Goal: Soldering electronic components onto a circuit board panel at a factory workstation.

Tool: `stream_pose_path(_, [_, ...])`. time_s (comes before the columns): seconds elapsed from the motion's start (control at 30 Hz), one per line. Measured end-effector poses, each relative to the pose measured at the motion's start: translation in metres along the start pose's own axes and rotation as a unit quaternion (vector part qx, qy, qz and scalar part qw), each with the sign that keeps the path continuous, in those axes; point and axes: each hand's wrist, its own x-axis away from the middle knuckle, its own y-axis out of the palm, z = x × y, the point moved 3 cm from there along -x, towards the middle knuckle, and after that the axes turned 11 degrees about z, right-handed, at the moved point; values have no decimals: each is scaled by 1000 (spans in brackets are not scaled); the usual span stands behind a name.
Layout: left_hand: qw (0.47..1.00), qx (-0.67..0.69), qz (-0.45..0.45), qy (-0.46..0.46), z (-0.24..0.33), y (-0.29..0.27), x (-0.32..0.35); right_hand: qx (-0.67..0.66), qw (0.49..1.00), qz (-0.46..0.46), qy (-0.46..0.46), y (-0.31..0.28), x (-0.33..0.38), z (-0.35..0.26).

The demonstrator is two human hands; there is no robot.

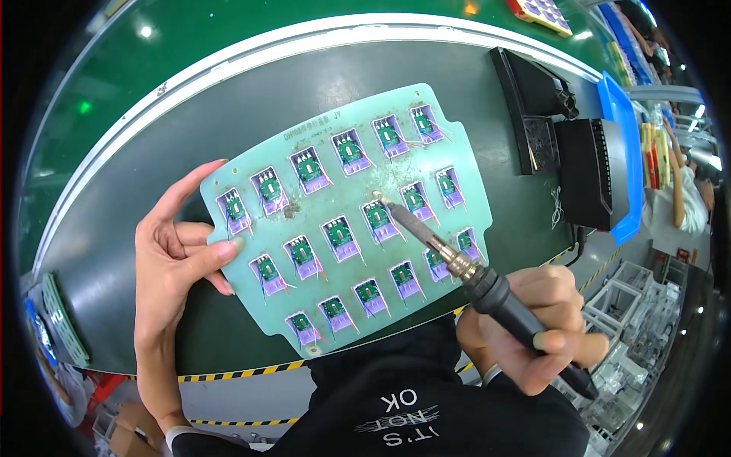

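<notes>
My left hand grips the left edge of a pale green fixture plate, thumb on top and fingers spread around the rim. Rows of pockets in the plate each hold a small green circuit board with thin coloured wires on a purple part. My right hand is closed around the black handle of a soldering iron. The iron slants up and left, its tip at the upper edge of a circuit board in the middle row. Whether the tip touches the solder points cannot be made out.
A black box-shaped unit and a black stand are on the dark green bench at right, beside a blue tray. A white rail borders the bench's far side. Clear plastic bins stand at lower right.
</notes>
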Motion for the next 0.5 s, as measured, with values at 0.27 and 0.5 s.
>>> stream_pose_path(0.27, [999,-31,-9,13,-1,5,-2,31,998,32,-37,2,14,2])
stream_pose_path(0.5, [999,-35,-7,16,-3,5,-2,48,998,24,-20,4,16,4])
